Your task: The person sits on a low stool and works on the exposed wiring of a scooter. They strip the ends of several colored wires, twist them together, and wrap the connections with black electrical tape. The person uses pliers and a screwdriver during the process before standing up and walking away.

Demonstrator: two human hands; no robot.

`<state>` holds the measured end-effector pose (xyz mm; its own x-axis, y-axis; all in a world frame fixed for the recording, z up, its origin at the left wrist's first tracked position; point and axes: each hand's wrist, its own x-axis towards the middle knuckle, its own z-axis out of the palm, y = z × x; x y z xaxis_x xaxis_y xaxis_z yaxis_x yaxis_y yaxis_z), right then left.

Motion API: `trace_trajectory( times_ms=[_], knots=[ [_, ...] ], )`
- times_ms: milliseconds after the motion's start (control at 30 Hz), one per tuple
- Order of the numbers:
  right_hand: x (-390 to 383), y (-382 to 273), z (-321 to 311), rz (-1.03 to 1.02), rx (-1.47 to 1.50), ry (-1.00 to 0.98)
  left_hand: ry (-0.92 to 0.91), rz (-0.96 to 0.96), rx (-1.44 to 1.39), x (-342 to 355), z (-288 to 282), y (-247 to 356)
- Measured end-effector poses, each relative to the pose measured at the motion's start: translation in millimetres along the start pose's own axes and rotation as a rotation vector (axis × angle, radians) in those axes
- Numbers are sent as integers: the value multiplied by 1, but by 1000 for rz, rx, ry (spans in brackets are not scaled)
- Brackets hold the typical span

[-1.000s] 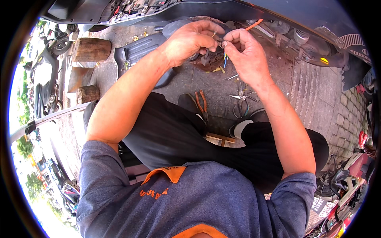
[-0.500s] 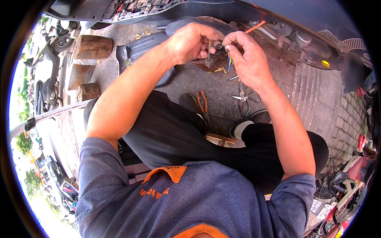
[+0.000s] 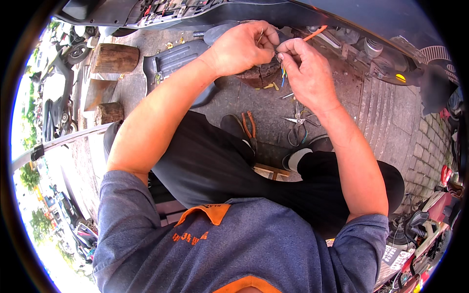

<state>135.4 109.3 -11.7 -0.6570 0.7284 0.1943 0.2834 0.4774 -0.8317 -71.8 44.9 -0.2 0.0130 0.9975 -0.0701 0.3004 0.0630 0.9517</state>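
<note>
Both my hands meet under the edge of a dark vehicle panel. My left hand (image 3: 244,48) is closed, thumb and fingers curled together. A thin, wire-like strand (image 3: 260,37) shows between its fingers; the rest of what it grips is hidden. Close beside it, my right hand (image 3: 310,73) pinches thin wires with thumb and forefinger. Blue and yellow-green wire ends (image 3: 283,77) hang below those fingertips. Behind my right fingers an orange tube or cable (image 3: 315,33) slants up to the panel. A cracked wooden stump (image 3: 261,76) sits below my left hand.
Orange-handled pliers (image 3: 249,128) lie by my left shoe, scissors (image 3: 297,129) near my right. A black plastic panel (image 3: 173,61) rests on the ground at left, beyond it wood blocks (image 3: 115,58). The dark vehicle body (image 3: 371,22) spans the top; motorcycle parts (image 3: 425,222) stand at right.
My left hand has turned, its fingers curling upward and inward, and the dark part seen by its fingertips is now out of sight. The right hand stays nearly in place.
</note>
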Motion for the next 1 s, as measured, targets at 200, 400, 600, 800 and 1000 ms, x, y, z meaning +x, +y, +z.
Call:
trace_trajectory(
  times_ms=[200,400,600,800,1000],
  knots=[
    [-2,-4,-1,-14,-73,6,155,380,533,-3,7,5],
    [-2,-4,-5,-5,-46,-17,282,366,549,-9,21,2],
    [-4,4,-1,-162,-203,48,81,-126,-54,-6,13,-5],
    [-6,9,0,-331,-271,54,35,-408,-534,-4,7,5],
    [-6,7,2,-259,-188,23,21,-481,-558,-3,6,-3]
  ],
)
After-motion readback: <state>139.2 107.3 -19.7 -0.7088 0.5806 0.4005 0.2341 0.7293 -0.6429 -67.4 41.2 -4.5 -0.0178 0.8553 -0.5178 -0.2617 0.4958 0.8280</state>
